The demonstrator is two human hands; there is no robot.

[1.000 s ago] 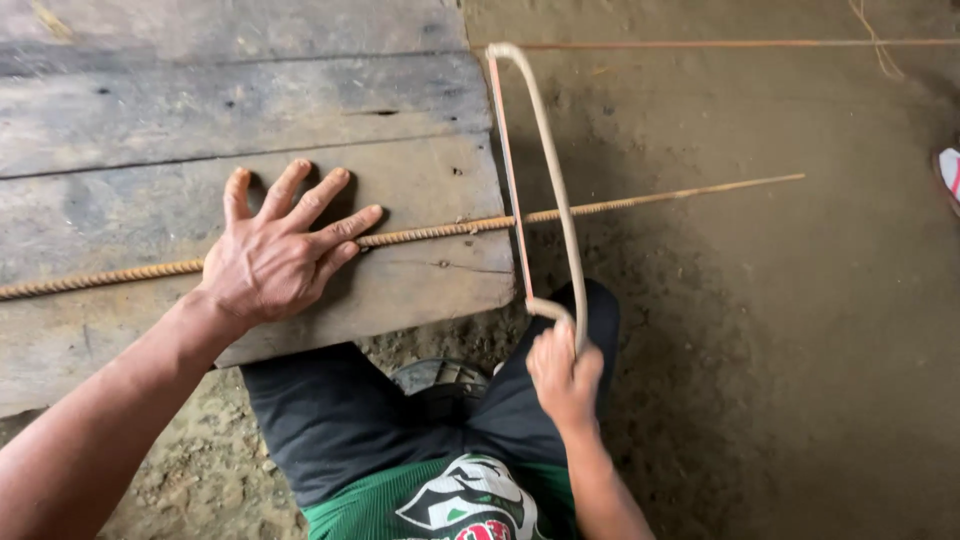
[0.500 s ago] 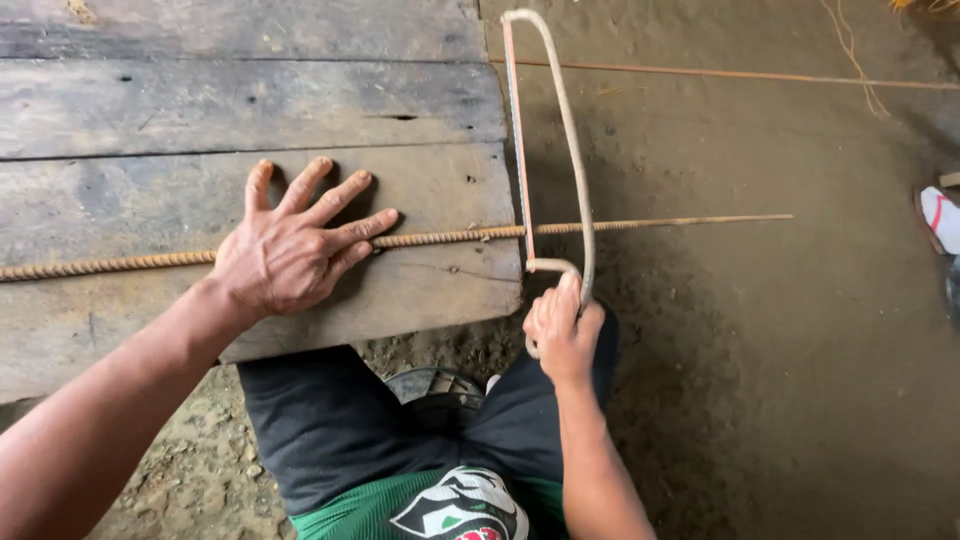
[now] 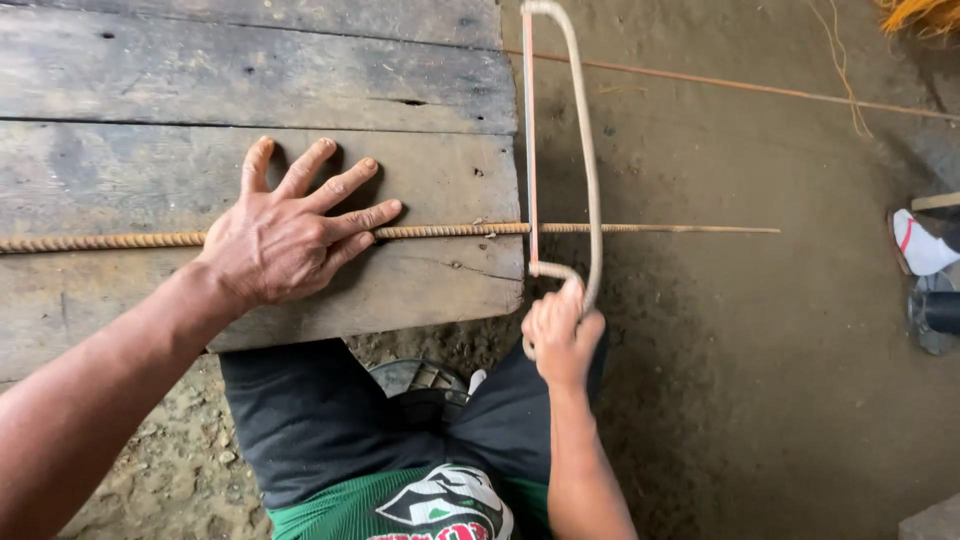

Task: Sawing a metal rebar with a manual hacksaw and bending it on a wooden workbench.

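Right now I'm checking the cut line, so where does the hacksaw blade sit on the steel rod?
In the head view, the hacksaw blade crosses the steel rod just past the plank's right end, right of the left hand.

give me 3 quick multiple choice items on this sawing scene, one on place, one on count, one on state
1. Where does the saw blade cross the ribbed rusty steel rod?
A just past the plank edge
B under the left hand
C at the rod's far tip

2. How many thin rods show in all?
A one
B two
C four

3. The left hand is
A lifted
B pressed flat on the rod
C gripping the saw

A: the pale bent-metal hacksaw meets it beside the grey wooden plank.
B: a second thin rod lies on the ground.
B: palm down, fingers spread.
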